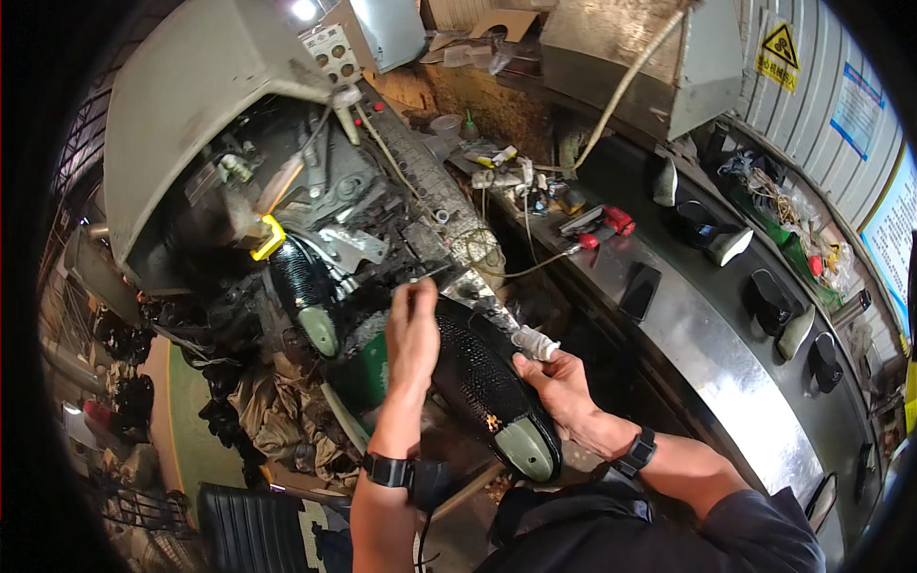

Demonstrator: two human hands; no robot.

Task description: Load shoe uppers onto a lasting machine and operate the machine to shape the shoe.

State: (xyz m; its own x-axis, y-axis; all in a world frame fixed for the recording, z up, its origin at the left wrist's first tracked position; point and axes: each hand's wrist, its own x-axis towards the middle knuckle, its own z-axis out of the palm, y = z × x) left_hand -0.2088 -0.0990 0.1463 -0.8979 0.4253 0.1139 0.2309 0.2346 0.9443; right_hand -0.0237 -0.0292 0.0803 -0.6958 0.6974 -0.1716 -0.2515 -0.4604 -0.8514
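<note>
A black, textured shoe upper (478, 372) on a last, with a pale green plate at its near end, lies tilted between my hands. My right hand (583, 406) grips its right side, thumb against the edge. Something white (535, 342), perhaps a wrapping, shows at those fingertips. My left hand (413, 334) is closed at the shoe's far left edge. A thin metallic piece shows by its fingertips; what it holds is unclear. Left of my hands, a similar black shoe (304, 286) with a pale green plate sits in the machine (334, 196), under a bright yellow part (269, 239).
A grey machine hood (191, 105) arches over the left. To the right runs a dark conveyor (707, 277) with several shoes, a phone-like black slab (640, 291) and a red power tool (607, 226) along its metal edge. Crumpled brown cloth (277, 411) lies lower left, near a black seat (253, 530).
</note>
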